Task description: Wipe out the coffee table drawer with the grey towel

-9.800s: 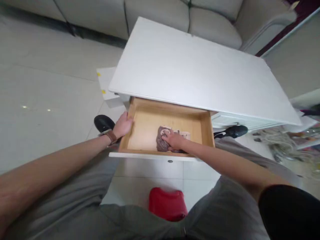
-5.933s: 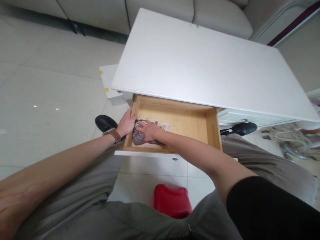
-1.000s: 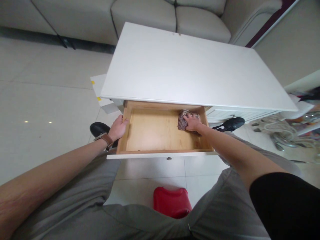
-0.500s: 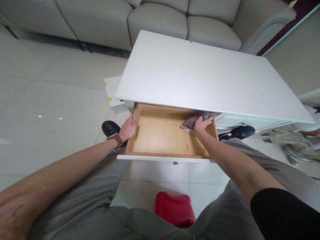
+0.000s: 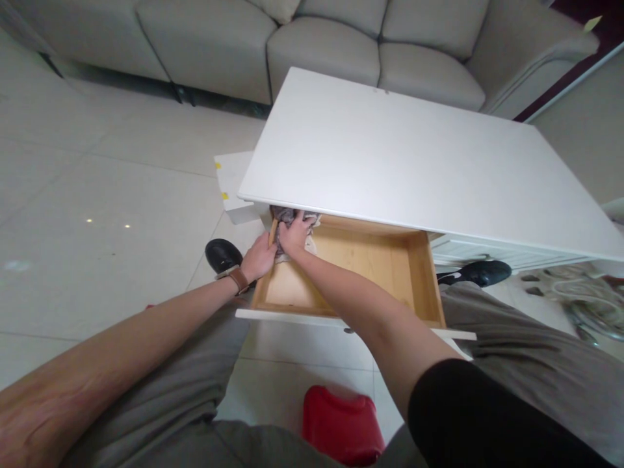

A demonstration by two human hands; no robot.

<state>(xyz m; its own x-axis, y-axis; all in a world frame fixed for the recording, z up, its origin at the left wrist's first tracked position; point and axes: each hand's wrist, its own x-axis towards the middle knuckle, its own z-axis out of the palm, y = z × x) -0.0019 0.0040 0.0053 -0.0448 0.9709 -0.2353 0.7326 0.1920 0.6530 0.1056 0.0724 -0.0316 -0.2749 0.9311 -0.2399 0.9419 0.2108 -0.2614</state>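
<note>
An open wooden drawer (image 5: 419,273) sticks out from under a white table (image 5: 414,156). My right hand (image 5: 294,235) presses a crumpled brownish-grey cloth (image 5: 283,215) into the drawer's back left corner, partly under the tabletop edge. My left hand (image 5: 259,256), with a brown watch strap on the wrist, grips the drawer's left wall right beside the right hand. The rest of the drawer floor shows bare wood.
A red stool (image 5: 341,426) is between my knees. Black shoes (image 5: 221,255) rest on the tiled floor on either side of the drawer. A beige sofa (image 5: 316,45) stands behind the table, a white box (image 5: 231,182) at its left, cables (image 5: 585,305) at right.
My right hand has carried the cloth from the drawer's back right corner across to the back left corner. The left hand stays on the left wall. The view has shifted slightly.
</note>
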